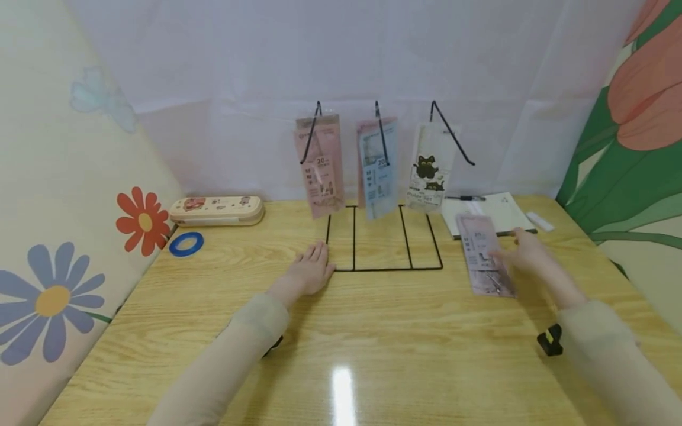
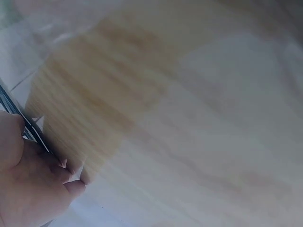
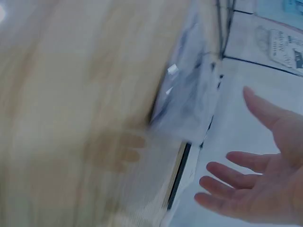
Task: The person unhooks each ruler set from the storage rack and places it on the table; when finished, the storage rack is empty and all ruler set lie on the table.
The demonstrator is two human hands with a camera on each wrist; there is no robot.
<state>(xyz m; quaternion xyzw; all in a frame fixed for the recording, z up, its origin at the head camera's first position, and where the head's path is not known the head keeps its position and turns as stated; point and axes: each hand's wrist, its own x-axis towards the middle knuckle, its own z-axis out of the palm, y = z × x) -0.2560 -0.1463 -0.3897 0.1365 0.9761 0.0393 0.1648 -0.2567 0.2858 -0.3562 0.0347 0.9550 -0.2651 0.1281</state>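
In the head view, my left hand [image 1: 311, 269] rests on the table with its fingers fairly straight, touching the left side of a black wire display rack [image 1: 391, 270]. The left wrist view shows the rack's dark wire [image 2: 35, 130] running beside the thumb and under the fingers. Over on the right, my right hand [image 1: 527, 251] is at the right edge of a pink flat package [image 1: 482, 254] lying on the table, partly over a white pad. In the right wrist view that hand [image 3: 265, 175] has spread, extended fingers, apart from the blurred package [image 3: 184, 94].
Pink packages [image 1: 322, 171], a blue package [image 1: 379, 171] and a clear ruler-set package [image 1: 428, 171] hang from the rack. A pen [image 1: 466, 198] lies on the white pad [image 1: 501, 210]. At left are a cream pencil case [image 1: 218, 212] and a blue tape roll [image 1: 186, 244].
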